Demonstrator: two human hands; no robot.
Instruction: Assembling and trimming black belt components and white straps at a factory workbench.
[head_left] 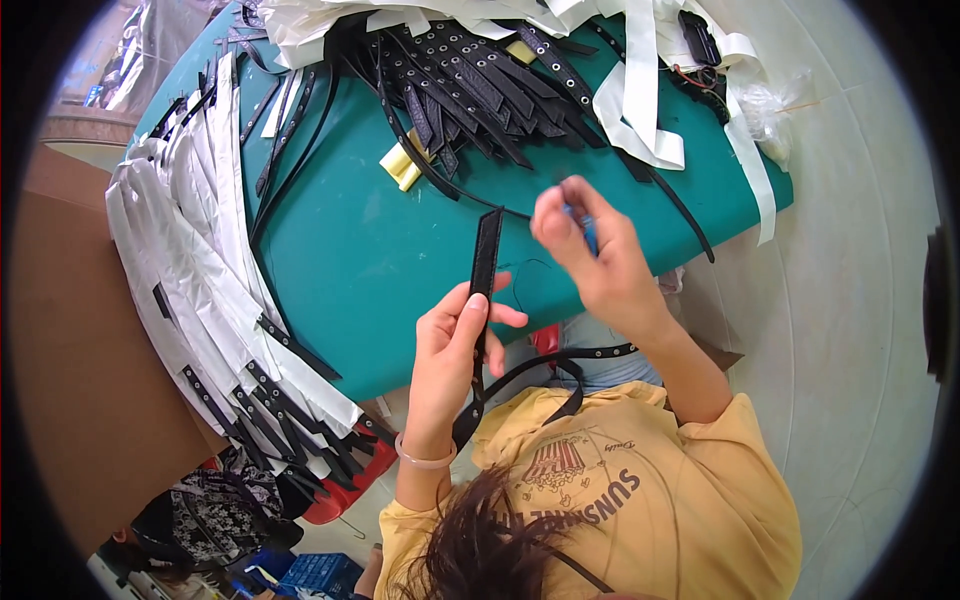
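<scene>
My left hand [448,335] pinches a black belt [486,250] between thumb and fingers, with its stitched flat end pointing up over the table's near edge. The rest of the belt, set with metal eyelets, appears to trail down across my lap. To the right of the belt end, my right hand [605,255] is raised and closed round a small blue tool [589,237]. Motion blur and the fingers hide the tool's tip, so its kind is unclear. A thin dark thread [518,285] shows between the two hands.
On the green table [340,290] lies a heap of black eyelet belts [470,90], with yellow pieces [403,165] beside it. White strips [640,120] and a black device [700,40] lie at the far right. White-wrapped belts [185,250] drape off the left edge near a cardboard box [90,330].
</scene>
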